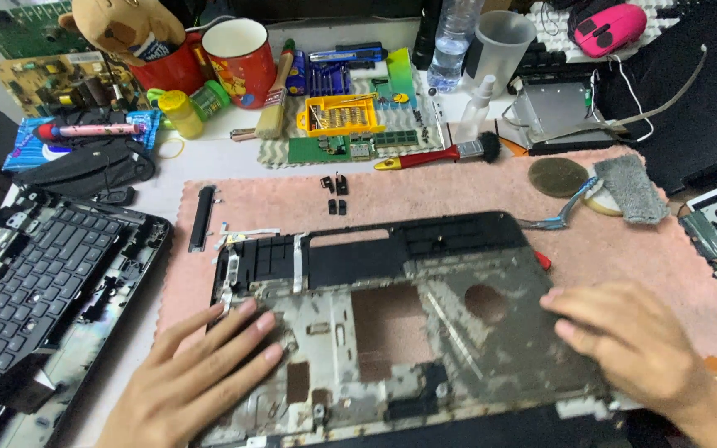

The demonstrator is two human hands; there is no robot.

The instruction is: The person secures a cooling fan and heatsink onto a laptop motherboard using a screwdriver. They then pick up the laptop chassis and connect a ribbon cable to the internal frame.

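matt black plastic laptop shell [392, 323] on fuzzy pink cloth mat [458, 187]

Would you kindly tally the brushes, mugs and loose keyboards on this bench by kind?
Brushes: 2, a wooden-handled paintbrush and a red-handled brush.
Mugs: 2, a red mug holding a plush toy and a red patterned mug.
Keyboards: 1, a black laptop keyboard left of the left hand.
Total: 5.

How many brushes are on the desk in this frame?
2. A wooden-handled paintbrush lies beside the red mug; a red-handled brush lies along the far edge of the pink mat. Clutter could hide others.
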